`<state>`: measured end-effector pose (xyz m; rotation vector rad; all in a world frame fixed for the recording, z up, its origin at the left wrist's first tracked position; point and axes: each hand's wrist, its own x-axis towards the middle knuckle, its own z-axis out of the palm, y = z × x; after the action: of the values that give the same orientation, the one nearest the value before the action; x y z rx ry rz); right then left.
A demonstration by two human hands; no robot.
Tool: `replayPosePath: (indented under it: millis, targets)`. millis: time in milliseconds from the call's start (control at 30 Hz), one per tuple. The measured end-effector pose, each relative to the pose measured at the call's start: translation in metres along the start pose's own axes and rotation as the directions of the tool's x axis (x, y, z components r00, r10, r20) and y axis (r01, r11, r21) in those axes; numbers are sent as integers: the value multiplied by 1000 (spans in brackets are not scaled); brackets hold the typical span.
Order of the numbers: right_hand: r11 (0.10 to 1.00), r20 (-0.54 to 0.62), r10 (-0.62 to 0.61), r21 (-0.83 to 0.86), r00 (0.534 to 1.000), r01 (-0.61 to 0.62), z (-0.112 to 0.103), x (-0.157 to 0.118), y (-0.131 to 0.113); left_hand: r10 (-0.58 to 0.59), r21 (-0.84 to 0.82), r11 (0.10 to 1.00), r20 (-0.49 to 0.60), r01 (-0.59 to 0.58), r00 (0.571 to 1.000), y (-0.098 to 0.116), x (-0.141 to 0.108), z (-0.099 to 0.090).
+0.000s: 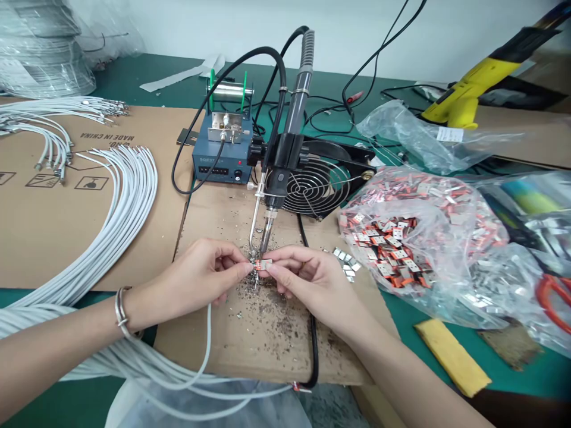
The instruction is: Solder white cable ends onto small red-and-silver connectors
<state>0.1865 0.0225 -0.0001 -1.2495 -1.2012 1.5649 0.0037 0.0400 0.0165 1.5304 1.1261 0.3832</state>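
Observation:
Between thumb and fingers of my right hand (pixel 307 276) is a small orange and silver USB connector (pixel 264 264). My left hand (pixel 209 270) pinches the end of a white cable (pixel 209 339), which hangs down from under the fingers. Both hands meet just below the tip of a soldering iron (pixel 267 232) clamped upright in a black holder. A thin metal solder feed tube (pixel 255 220) runs beside the iron to the same spot. The exact contact between wire ends and connector is too small to make out.
A blue solder feeder (pixel 218 148) carries a solder spool (pixel 228 91). Behind the iron sits a fan (pixel 319 184). On the right lie a bag of orange connectors (pixel 397 249), loose metal shells (pixel 347 264) and a yellow sponge (pixel 452 356). White cable bundles (pixel 129 196) spread left. Solder crumbs dot the cardboard (pixel 205 238).

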Motion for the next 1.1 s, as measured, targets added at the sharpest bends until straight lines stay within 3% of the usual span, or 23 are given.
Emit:
replayPosePath:
  millis: [533,1100]
  targets:
    - [997,60,-66,43,996,63,-2,-1,-1,-19,-50,999,-27,18,999,1,-3,2]
    - [996,6,-59,-67,998,59,-1,-2,-3,-37,-49,998,-2,37,999,3,-1,2]
